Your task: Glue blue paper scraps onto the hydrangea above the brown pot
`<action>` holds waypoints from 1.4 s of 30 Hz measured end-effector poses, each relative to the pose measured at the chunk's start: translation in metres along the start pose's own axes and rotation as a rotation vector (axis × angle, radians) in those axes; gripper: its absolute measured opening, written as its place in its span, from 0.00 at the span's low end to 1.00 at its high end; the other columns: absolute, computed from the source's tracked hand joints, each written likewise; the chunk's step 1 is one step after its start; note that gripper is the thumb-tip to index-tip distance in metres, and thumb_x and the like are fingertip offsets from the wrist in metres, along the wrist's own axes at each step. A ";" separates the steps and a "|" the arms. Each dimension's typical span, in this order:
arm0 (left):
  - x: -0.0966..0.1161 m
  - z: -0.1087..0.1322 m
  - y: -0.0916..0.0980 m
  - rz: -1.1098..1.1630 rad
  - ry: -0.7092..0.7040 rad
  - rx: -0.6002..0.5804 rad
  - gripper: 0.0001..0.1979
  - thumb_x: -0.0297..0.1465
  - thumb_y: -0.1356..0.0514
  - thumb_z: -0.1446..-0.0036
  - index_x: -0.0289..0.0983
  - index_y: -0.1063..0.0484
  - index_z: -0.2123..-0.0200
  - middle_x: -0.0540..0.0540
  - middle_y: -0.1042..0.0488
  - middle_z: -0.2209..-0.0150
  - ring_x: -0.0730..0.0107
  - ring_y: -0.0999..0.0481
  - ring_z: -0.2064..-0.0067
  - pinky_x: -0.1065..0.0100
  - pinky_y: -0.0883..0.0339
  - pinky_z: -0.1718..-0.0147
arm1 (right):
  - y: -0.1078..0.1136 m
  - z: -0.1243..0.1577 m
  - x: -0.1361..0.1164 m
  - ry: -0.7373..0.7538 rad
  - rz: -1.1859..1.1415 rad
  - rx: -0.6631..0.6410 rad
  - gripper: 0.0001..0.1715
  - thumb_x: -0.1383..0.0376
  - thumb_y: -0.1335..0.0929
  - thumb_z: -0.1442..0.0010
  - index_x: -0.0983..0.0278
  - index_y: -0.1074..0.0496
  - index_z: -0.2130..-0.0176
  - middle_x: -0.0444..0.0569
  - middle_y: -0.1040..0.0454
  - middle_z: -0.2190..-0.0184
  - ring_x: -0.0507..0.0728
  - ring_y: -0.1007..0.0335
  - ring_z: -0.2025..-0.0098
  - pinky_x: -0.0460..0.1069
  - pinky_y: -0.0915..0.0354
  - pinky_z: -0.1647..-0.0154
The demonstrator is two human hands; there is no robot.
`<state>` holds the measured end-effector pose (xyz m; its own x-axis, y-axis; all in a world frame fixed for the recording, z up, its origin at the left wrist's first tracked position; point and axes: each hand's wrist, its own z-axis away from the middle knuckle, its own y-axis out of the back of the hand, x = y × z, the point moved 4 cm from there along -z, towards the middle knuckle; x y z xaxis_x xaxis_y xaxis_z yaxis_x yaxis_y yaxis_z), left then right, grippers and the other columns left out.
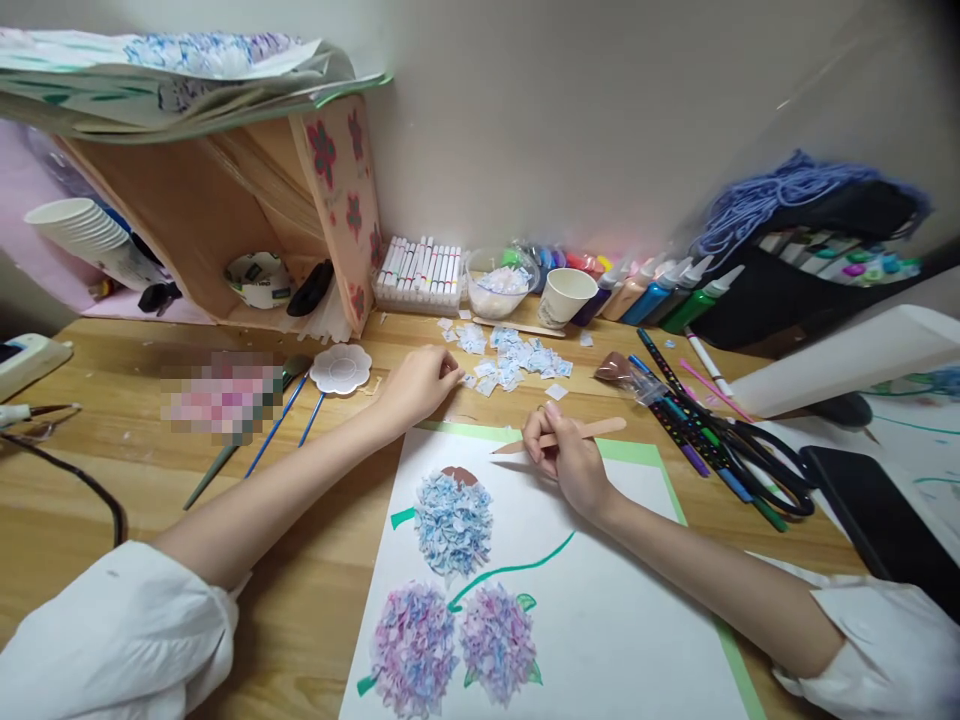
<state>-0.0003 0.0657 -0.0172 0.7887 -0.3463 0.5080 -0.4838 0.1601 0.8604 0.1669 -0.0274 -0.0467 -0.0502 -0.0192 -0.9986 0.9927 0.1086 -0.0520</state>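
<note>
My right hand (571, 455) is closed round a flat wooden stick (604, 428), whose pointed end hangs over the white paper sheet (630, 600). Beside the loose blue paper pieces (517, 355), my left hand (424, 380) rests with its fingers curled together. Whatever its fingertips pinch, if anything, is hidden. On the sheet a blue flower of ruffled paper bits (454, 525) has a bare brown patch (459, 475) at its top. Below it are two pink and purple flowers (414, 645), with green painted stems and leaves around them.
Behind the paper pieces stand a box of markers (420, 275), a clear bowl (501, 285), a paper cup (568, 297) and several paint bottles (652, 290). Pens, scissors (761, 460) and a black phone (885, 530) lie to the right. Brushes and a flower-shaped palette (341, 369) lie left.
</note>
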 end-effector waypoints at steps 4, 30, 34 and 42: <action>0.001 -0.014 -0.015 0.018 0.014 -0.037 0.07 0.34 0.41 0.45 0.36 0.28 0.69 0.45 0.23 0.67 0.62 0.26 0.65 0.67 0.40 0.68 | -0.001 0.000 -0.001 -0.012 -0.001 -0.026 0.34 0.47 0.45 0.36 0.64 0.38 0.83 0.38 0.49 0.91 0.46 0.58 0.87 0.46 0.60 0.85; 0.011 0.071 -0.008 0.242 -0.016 -0.399 0.07 0.36 0.36 0.50 0.39 0.22 0.72 0.45 0.30 0.62 0.61 0.32 0.53 0.61 0.41 0.52 | -0.012 0.008 0.004 0.005 0.026 -0.432 0.30 0.47 0.44 0.35 0.65 0.33 0.75 0.40 0.37 0.85 0.48 0.44 0.82 0.46 0.47 0.77; 0.011 0.071 -0.009 0.211 -0.062 -0.393 0.08 0.37 0.36 0.49 0.38 0.22 0.72 0.44 0.29 0.62 0.61 0.32 0.53 0.61 0.41 0.52 | -0.016 0.009 0.003 0.010 0.089 -0.518 0.27 0.50 0.43 0.34 0.65 0.33 0.74 0.41 0.36 0.84 0.49 0.41 0.80 0.46 0.45 0.75; 0.008 0.071 -0.011 0.219 -0.088 -0.370 0.08 0.36 0.37 0.49 0.37 0.24 0.73 0.44 0.29 0.61 0.61 0.32 0.54 0.62 0.40 0.54 | -0.023 0.007 -0.006 0.153 0.302 -0.605 0.25 0.57 0.45 0.32 0.65 0.35 0.74 0.41 0.37 0.81 0.48 0.42 0.79 0.45 0.44 0.75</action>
<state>-0.0158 -0.0048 -0.0251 0.6394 -0.3423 0.6885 -0.4552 0.5532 0.6977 0.1447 -0.0367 -0.0391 0.1598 0.2348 -0.9588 0.7324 0.6230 0.2746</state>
